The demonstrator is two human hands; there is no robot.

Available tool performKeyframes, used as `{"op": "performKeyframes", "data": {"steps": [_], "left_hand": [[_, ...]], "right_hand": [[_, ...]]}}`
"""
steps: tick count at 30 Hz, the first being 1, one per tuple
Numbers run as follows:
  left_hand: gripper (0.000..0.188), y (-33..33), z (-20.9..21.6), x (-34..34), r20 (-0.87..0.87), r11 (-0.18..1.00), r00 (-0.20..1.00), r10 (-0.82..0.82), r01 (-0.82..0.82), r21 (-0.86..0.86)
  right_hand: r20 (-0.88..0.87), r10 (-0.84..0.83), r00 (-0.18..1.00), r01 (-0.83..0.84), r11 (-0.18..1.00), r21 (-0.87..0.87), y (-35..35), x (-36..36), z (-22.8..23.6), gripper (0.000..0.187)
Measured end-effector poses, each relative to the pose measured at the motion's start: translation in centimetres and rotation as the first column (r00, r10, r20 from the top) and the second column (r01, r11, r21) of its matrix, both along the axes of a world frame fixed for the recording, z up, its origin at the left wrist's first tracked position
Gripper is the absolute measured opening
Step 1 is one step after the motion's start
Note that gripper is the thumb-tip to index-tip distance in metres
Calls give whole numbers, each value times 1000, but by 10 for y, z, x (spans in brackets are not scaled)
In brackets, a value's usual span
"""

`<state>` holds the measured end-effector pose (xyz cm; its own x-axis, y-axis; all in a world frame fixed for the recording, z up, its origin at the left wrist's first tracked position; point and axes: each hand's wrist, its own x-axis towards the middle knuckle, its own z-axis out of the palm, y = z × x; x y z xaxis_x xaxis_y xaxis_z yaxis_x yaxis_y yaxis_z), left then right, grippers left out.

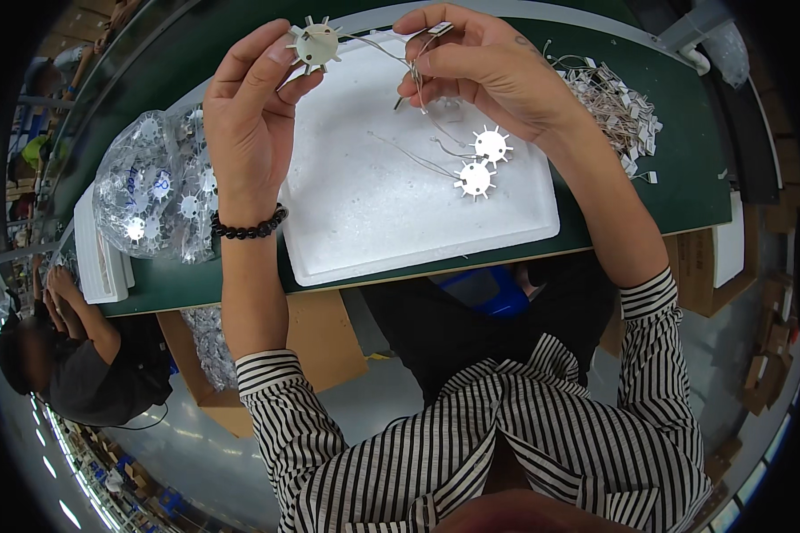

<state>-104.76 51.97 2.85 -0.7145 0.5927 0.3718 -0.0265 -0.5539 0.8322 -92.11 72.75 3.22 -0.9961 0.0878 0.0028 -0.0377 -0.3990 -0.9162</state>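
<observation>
Between the thumb and fingers of my left hand [262, 93] is a white round disc with short spokes [316, 44], held up over the far left of a white foam tray [373, 244]. Thin wires [378, 46] run from it across to my right hand [484, 71]. That hand pinches a bundle of wires [415, 75], with a small white connector [440, 29] showing at its fingertips. Below it, two more spoked discs [476, 178] lie on the tray's right side, their wires trailing on the foam.
A heap of wires with white connectors [613, 115] lies on the green table [684, 191] at the right. Left of the tray sits a clear bag of spoked discs [156, 191], beside stacked white foam [98, 253]. A cardboard box [324, 342] stands below; another person [89, 355] is at far left.
</observation>
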Motion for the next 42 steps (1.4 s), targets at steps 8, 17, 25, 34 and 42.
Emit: {"op": "performKeyframes", "data": {"steps": [8, 17, 25, 34, 42], "left_hand": [[29, -2, 0, -3, 23, 1000, 1000, -9, 9, 9], [28, -2, -2, -7, 113, 999, 993, 18, -23, 44], [28, 2, -3, -5, 132, 989, 980, 149, -145, -40], [31, 5, -7, -2, 29, 979, 988, 155, -149, -139], [21, 8, -3, 4, -149, 922, 933, 328, -351, -166]], "right_hand": [[-28, 17, 999, -17, 1000, 5, 1, 0, -2, 44], [-99, -78, 992, 92, 985, 147, 2, -2, 0, 43], [-144, -119, 982, 144, 974, 176, 0, 0, 1, 43], [-57, -89, 994, 98, 979, 177, 0, 6, 7, 46], [-1, -170, 985, 153, 882, 445, 0, 3, 11, 43]]}}
